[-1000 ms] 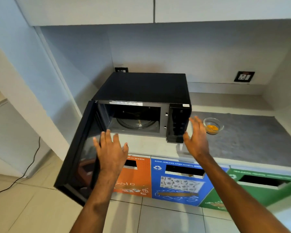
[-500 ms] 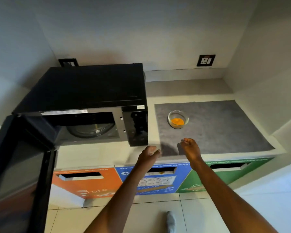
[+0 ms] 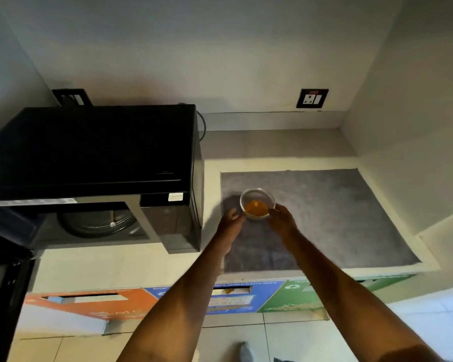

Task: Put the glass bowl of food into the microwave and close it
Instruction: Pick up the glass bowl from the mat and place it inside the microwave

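A small glass bowl [image 3: 257, 198] with orange-yellow food in it sits on the grey mat [image 3: 338, 218], to the right of the microwave. My left hand [image 3: 230, 223] presses against its left side and my right hand [image 3: 281, 220] against its right side, so the bowl is cupped between them. The bowl's base still looks to be on the mat. The black microwave [image 3: 94, 152] stands at the left with its door [image 3: 0, 296] swung wide open toward me. Its glass turntable [image 3: 97, 223] is bare.
The microwave's control panel [image 3: 173, 226] stands between the cavity and the bowl. A wall socket [image 3: 312, 98] is at the back right. Orange, blue and green waste bins [image 3: 236, 299] sit under the counter edge. A side wall closes off the right.
Both hands moved forward from the counter's front edge to the bowl and closed on its sides. My view has shifted closer to the counter and further right.
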Motion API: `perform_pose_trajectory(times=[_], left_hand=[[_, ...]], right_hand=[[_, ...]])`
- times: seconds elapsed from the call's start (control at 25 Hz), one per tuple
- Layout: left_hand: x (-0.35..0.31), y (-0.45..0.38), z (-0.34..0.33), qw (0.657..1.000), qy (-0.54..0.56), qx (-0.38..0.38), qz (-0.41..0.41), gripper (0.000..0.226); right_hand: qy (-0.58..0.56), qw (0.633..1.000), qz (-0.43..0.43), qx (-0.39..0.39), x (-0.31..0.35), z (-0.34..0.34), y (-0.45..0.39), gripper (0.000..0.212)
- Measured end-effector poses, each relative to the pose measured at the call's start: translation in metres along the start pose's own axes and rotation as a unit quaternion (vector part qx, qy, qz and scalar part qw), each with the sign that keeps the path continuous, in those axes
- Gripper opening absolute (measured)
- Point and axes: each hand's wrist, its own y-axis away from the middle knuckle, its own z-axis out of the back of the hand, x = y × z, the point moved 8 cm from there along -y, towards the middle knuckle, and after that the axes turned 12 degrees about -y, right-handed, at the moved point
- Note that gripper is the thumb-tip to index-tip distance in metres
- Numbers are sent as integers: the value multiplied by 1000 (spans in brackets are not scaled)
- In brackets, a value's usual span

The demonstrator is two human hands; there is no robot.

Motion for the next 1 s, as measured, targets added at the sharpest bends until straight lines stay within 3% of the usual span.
perform_pose_trajectory(times=[0.08,0.16,0.28,0.6,1.0], left_hand=[[-11,-12,-4,1000,24,-5,-4,44],[-18,-23,-8,999,36,-10,-15,35],[-23,-34,-13,998,53,-28,-10,43],[-17,-40,-18,995,92,-42,22,53],[36,29,-11,995,94,-19,13,51]], right_hand=[[14,1000,-4,9,-1,-3,-15,32],[-11,1000,-11,0,-3,-5,-23,35],[-37,999,-12,-11,1,-7,-31,26],[-84,996,-21,-17,-7,-2,-30,33],[-143,985,-40,-85,-60,8,52,27]])
